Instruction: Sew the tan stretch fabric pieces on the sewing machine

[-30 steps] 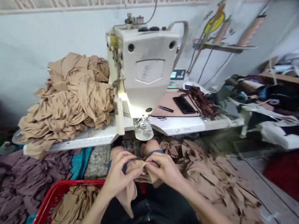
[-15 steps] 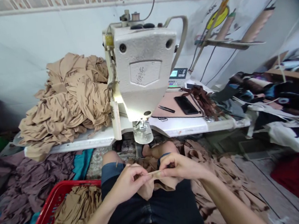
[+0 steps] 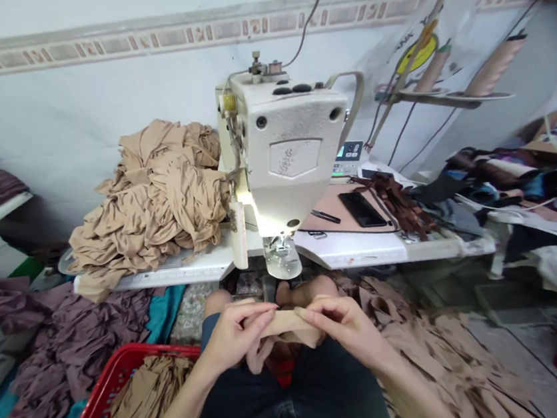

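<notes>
Both hands hold a folded piece of beige stretch fabric (image 3: 286, 324) above my lap, pinching it between fingers and thumbs. My left hand (image 3: 235, 336) grips its left end and my right hand (image 3: 345, 325) its right end. A loose fold hangs down between them. Just beyond the hands stands the presser foot (image 3: 280, 257) of a white industrial sewing machine (image 3: 291, 142), well clear of the fabric. Beyond the fabric, my knees show under the machine table.
A heap of beige fabric (image 3: 157, 203) sits on the white table (image 3: 354, 253), with a phone (image 3: 363, 209), small snips (image 3: 325, 216) and brown strips (image 3: 399, 205) to the right. A red basket (image 3: 123, 394) of beige pieces stands at lower left, purple fabric (image 3: 67, 340) beyond it, and beige scraps (image 3: 442, 368) lie on the floor at right.
My hands have drawn slightly apart, spreading the beige fabric wider between them. The whole scene sits lower in the view, so the camera has tilted upward.
</notes>
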{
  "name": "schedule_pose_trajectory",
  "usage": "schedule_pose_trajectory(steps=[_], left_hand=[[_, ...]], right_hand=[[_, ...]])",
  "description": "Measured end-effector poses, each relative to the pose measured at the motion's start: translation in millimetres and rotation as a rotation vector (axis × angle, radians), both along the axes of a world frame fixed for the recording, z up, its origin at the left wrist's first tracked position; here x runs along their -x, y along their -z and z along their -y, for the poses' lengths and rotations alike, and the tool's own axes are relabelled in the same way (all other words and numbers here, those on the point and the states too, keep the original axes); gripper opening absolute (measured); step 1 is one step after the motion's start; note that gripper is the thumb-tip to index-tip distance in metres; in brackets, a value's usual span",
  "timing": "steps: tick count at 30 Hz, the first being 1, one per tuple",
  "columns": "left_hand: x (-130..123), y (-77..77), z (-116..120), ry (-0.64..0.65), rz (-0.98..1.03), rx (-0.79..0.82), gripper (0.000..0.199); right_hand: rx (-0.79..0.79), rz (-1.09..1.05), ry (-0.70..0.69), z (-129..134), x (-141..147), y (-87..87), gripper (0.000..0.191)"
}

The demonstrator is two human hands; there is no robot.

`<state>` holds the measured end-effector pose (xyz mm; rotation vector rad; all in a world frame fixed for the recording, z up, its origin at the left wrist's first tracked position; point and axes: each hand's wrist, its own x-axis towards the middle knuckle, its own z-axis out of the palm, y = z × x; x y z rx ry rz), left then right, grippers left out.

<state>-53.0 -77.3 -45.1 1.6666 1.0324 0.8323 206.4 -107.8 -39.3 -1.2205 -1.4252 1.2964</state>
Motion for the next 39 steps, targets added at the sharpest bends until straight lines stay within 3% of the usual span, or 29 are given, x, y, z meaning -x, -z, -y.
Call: schedule_pose_trajectory(steps=[4, 8, 22, 30, 39], left_hand=[[-3.6, -10.5, -6.2, -0.025, -0.052, -0.105, 0.026], [-12.2, -19.8, -12.0, -0.081, 0.046, -0.055, 0.024], [-28.3, -51.5, -35.8, -0.261, -0.039, -0.033, 0.034], [-47.1, -53.9, -53.2, -0.359, 0.116, -0.096, 0.025], [-55.5, -47.5, -73.8, -0.289, 0.232, -0.086, 0.03]], right_hand=[[-0.301, 0.192, 0.114, 2.9, 0.2, -24.6, 0.04], [-0.401, 0.215, 0.214, -4.0, -1.2, -37.2, 0.037], [-0.122, -0.202, 0.299, -43.7, -8.5, -27.7, 0.039], [-0.04, -0.346, 0.388, -62.2, -9.7, -20.2, 0.041], [-0.088, -0.304, 0.455, -77.2, -16.6, -19.3, 0.036]])
